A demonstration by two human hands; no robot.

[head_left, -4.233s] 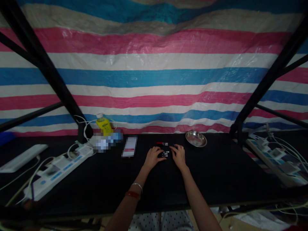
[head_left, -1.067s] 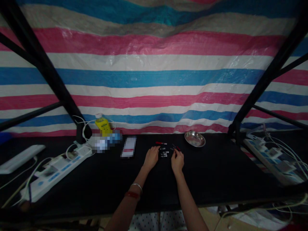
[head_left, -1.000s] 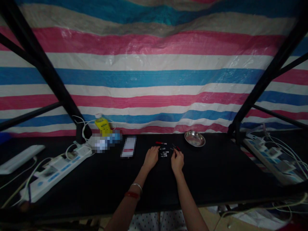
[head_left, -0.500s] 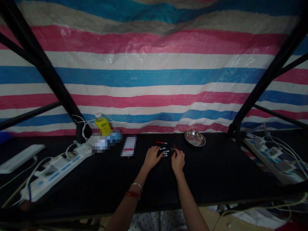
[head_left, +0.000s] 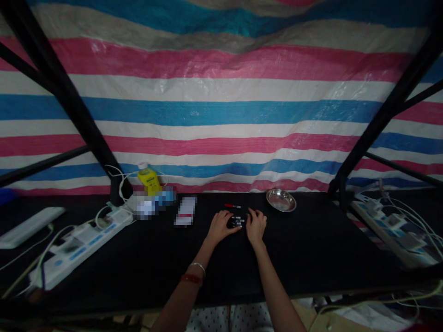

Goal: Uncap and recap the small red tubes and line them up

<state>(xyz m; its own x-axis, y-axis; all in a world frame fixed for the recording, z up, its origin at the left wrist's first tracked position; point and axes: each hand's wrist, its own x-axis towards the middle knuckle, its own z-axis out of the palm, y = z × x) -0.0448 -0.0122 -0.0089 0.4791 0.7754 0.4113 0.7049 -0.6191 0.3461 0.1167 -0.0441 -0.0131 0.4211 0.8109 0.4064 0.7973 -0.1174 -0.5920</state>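
Between my two hands lie several small silver-and-dark cylinders (head_left: 238,221), close together on the black tabletop (head_left: 221,272). My left hand (head_left: 219,227) rests at their left side, fingers spread forward and the thumb reaching along their near edge; I cannot tell whether it touches them. On their right is my right hand (head_left: 256,225), its fingers apart and nothing visible held in them. Just beyond the cylinders lies a thin red stick with a silver end (head_left: 232,206). Any small piece beneath the right fingers is hidden.
A round shiny metal dish (head_left: 281,200) stands right of my hands. To the left are a blurred white-and-red packet (head_left: 186,211), a yellow bottle (head_left: 149,180) and a white power strip (head_left: 83,249). Another power strip (head_left: 391,226) with cables lies far right. Striped sheeting hangs behind.
My left thumb has moved right along the cylinders, which sit closer together. The right fingers have spread, and the red and dark piece by them no longer shows.
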